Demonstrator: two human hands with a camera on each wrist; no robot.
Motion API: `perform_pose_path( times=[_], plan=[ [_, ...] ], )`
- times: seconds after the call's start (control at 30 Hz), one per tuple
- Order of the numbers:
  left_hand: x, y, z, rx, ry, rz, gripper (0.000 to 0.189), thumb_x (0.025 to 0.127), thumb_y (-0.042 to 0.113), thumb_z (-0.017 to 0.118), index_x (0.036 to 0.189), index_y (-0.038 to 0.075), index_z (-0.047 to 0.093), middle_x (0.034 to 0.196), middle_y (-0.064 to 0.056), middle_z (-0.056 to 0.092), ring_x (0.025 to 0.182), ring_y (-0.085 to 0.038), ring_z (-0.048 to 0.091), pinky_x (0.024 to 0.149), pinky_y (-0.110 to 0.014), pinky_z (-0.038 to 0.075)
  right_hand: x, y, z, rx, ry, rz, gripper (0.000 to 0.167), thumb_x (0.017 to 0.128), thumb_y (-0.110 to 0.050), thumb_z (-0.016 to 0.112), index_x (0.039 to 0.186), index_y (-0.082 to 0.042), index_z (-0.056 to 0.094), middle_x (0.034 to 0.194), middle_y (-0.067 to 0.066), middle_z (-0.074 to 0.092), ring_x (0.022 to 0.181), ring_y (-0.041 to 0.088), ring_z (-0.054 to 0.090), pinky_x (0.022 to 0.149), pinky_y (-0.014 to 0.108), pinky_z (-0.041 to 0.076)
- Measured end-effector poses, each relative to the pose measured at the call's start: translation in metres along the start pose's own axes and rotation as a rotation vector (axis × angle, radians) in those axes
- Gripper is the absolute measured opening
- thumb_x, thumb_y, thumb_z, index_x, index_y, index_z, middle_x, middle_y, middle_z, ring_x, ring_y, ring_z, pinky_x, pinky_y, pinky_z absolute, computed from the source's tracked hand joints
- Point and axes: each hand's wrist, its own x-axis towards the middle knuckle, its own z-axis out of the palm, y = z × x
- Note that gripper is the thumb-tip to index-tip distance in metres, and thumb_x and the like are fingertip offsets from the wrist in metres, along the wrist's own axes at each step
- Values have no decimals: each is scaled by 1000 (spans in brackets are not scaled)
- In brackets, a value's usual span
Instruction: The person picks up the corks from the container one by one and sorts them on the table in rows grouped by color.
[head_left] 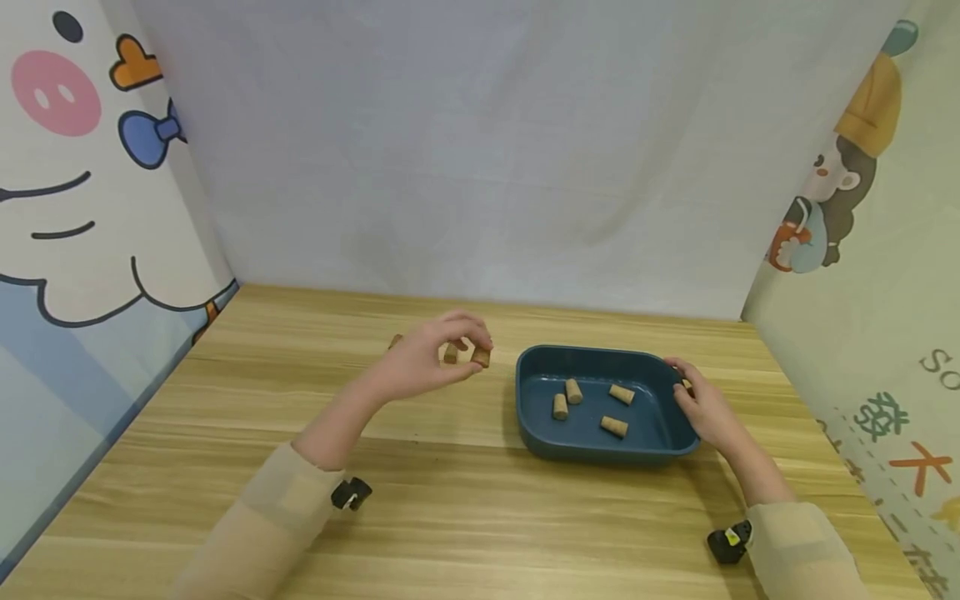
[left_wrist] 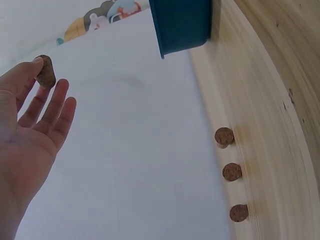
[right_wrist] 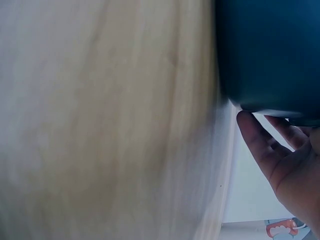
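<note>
My left hand [head_left: 420,360] pinches a cork [head_left: 482,357] between thumb and fingertips, raised above the table to the left of the box. The left wrist view shows this tapered cork [left_wrist: 46,72] at the tips, the other fingers [left_wrist: 55,110] spread. A dark blue rectangular box [head_left: 607,454] sits on the table, with several corks [head_left: 573,392] lying scattered on its floor. My right hand [head_left: 705,408] holds the box's right end, thumb at the rim. In the right wrist view, its fingers [right_wrist: 257,142] are against the box [right_wrist: 270,55]; part of the hand is cut off.
Three more corks stand in a row on the wooden table [left_wrist: 265,110], one of them a cork [left_wrist: 231,172] in the middle. From the head, my left hand partly hides this row. A white cloth [head_left: 480,167] hangs behind the table, with printed cloths at both sides.
</note>
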Motion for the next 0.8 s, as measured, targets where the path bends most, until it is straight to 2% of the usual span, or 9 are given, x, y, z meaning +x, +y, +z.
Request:
perform_pose_path(
  times=[0.17, 0.53, 0.8],
  plan=[
    [-9, -8, -14, 8, 49, -30, 21, 83, 4, 71, 102, 10, 65, 111, -2, 60, 96, -14, 55, 74, -31, 52, 0, 0, 0, -4, 4, -1, 43, 101, -9, 33, 142, 4, 30, 134, 38, 38, 113, 52, 47, 89, 60, 43],
    [-26, -30, -35, 58, 129, -121, 25, 81, -3, 71, 104, 7, 66, 117, -8, 61, 102, -20, 57, 76, -38, 53, 0, -1, 0, -23, 3, -5, 43, 101, -8, 34, 142, 5, 30, 134, 39, 38, 114, 52, 47, 87, 59, 44],
    [-37, -51, -49, 54, 198, -180, 24, 83, -2, 69, 104, 8, 67, 118, -8, 61, 102, -19, 58, 78, -34, 53, 1, 0, 0, -30, -6, 1, 43, 101, -8, 33, 142, 5, 29, 134, 39, 37, 114, 52, 46, 88, 61, 43]
  ],
)
